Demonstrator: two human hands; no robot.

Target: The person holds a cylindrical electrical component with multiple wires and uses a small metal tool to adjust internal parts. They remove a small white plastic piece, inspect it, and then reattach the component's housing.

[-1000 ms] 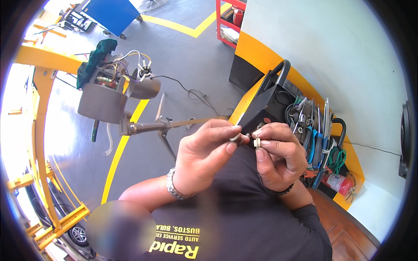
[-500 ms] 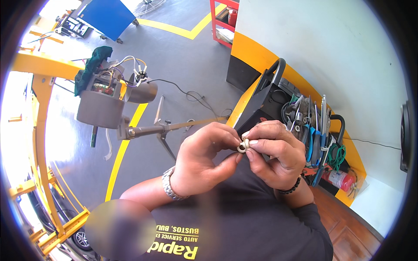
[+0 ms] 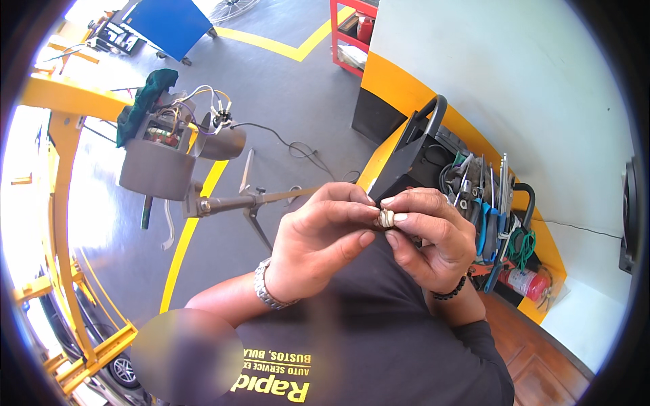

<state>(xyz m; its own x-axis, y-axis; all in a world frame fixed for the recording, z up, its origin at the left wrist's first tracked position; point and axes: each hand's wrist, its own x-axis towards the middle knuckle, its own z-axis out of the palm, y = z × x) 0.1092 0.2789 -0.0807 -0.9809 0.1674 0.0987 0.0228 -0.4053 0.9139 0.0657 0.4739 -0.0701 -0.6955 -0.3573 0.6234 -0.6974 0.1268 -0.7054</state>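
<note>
Grey floor (image 3: 291, 88) — small pale part (image 3: 386, 218) between hands (image 3: 308, 237) (image 3: 437, 233), perhaps ring-shaped.

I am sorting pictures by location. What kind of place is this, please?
Probably a vehicle repair workshop: many hand tools at the right, a blue wheeled cabinet at the upper left, and a car wheel at the lower left.

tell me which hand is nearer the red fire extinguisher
Right. The right hand is up and to the left of the red fire extinguisher in the picture; the left hand is farther left, beyond the right hand.
</note>
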